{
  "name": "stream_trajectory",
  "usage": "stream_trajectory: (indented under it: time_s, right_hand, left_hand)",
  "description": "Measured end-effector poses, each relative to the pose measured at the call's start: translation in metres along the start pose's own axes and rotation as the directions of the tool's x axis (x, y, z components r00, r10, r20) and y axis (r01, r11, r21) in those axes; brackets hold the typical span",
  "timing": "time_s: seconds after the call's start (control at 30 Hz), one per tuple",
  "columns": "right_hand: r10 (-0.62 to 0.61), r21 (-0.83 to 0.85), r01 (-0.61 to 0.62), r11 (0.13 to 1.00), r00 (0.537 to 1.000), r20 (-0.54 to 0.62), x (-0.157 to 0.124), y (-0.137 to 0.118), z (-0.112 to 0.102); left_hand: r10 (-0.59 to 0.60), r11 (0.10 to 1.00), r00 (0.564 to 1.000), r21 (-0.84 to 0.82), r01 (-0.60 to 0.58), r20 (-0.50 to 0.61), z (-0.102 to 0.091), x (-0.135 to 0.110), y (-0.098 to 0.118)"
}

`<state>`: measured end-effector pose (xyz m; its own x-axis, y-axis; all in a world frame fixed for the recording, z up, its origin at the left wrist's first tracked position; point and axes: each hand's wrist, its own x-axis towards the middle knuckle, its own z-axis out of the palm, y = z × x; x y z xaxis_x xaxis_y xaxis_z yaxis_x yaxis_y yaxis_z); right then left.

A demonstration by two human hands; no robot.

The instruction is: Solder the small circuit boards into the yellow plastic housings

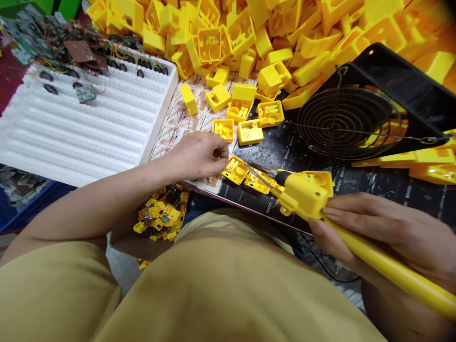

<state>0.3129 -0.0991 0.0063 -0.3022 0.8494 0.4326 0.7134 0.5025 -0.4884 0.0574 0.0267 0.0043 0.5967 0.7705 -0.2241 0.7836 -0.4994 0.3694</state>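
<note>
Right hand has its grip closed round a yellow soldering iron, tip over an open yellow casing at the counter edge. Left hand pinches beside that casing, apparently holding something small.

The work surface is a dark mat at frame centre. A heap of yellow plastic housings covers its upper part. A white ribbed tray occupies the upper left, carrying circuit boards. A black wire-guard fan rests at right. A patterned sheet lies beside the tray.
</note>
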Motion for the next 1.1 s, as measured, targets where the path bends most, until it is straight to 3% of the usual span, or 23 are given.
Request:
stream_trajectory:
  time_s: [0.13, 0.3, 0.5, 0.73, 0.83, 0.97, 1.1]
  right_hand:
    - [-0.012, -0.009, 0.011, 1.0, 0.998, -0.055, -0.005, -0.002, 0.013]
    - [0.003, -0.009, -0.003, 1.0, 1.0, -0.011, 0.0, -0.006, 0.02]
    - [-0.163, -0.004, 0.163, 0.987, 0.986, -0.023, 0.008, -0.002, 0.017]
    - [-0.056, -0.097, 0.051, 0.994, 0.997, -0.058, 0.006, -0.005, 0.008]
    - [-0.015, 0.02, 0.017, 1.0, 0.993, -0.114, 0.005, -0.007, 0.012]
    - [-0.019, 0.079, 0.026, 0.997, 0.996, -0.084, 0.005, -0.006, 0.016]
    - [-0.041, 0.139, 0.066, 0.988, 0.984, -0.174, 0.004, -0.004, 0.016]
  left_hand:
    - [0.01, 0.999, 1.0, 0.05, -0.011, 0.018, 0.004, 0.006, 0.003]
    - [0.036, 0.997, 0.999, 0.069, -0.037, 0.009, 0.006, 0.009, 0.003]
    - [0.046, 0.987, 0.998, 0.153, -0.053, 0.051, 0.004, 0.009, 0.005]
    - [0.089, 0.982, 0.995, 0.165, -0.096, 0.049, 0.004, 0.009, 0.004]
    - [0.087, 0.984, 0.995, 0.155, -0.094, 0.047, 0.004, 0.009, 0.004]
    - [0.056, 0.983, 0.997, 0.172, -0.066, 0.062, 0.003, 0.01, 0.005]
    - [0.051, 0.976, 0.997, 0.208, -0.064, 0.065, 0.002, 0.009, 0.007]
